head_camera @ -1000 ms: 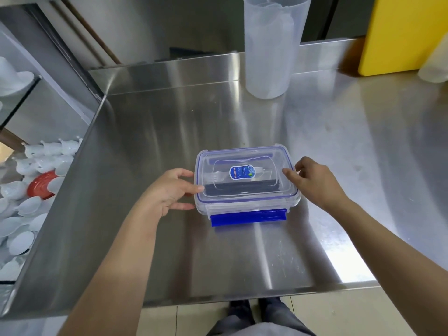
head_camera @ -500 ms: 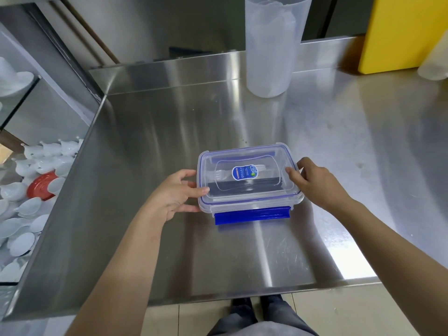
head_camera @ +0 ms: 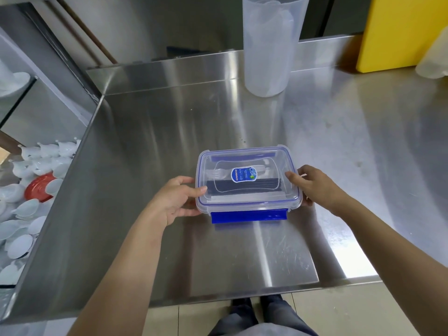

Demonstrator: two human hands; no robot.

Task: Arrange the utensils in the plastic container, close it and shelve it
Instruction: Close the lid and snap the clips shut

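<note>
Where the brushed stainless-steel counter (head_camera: 242,263) ends at its near edge, a strip of pale tiled floor and the person's dark shoes (head_camera: 257,309) show below it. Two bare forearms reach forward over the steel to the clear rectangular plastic container (head_camera: 247,187), which sits on the counter a little right of centre, well back from the near edge. Its long axis runs left to right, so its short ends face the hands and one long side faces the person. The left hand (head_camera: 174,200) grips the left short end, thumb lying on the lid's rim and fingers curled around the wall below. The right hand (head_camera: 317,185) grips the right short end, thumb on the lid's edge, fingers wrapped down the side. The clear blue-trimmed lid (head_camera: 247,166) lies on top, and the blue latch flap (head_camera: 248,215) on the near long side sticks outward, not snapped down. Through the lid show a clear plastic fork (head_camera: 215,174) and dark utensils (head_camera: 242,185), all lying along the long axis under an oval blue label (head_camera: 243,174). Farther back stands a tall translucent plastic jug (head_camera: 269,44), upright near the counter's raised rear lip. A yellow board (head_camera: 397,32) leans at the far right. Off the left edge, lower down, white ceramic spoons (head_camera: 21,214) lie heaped around a red dish (head_camera: 38,187).
</note>
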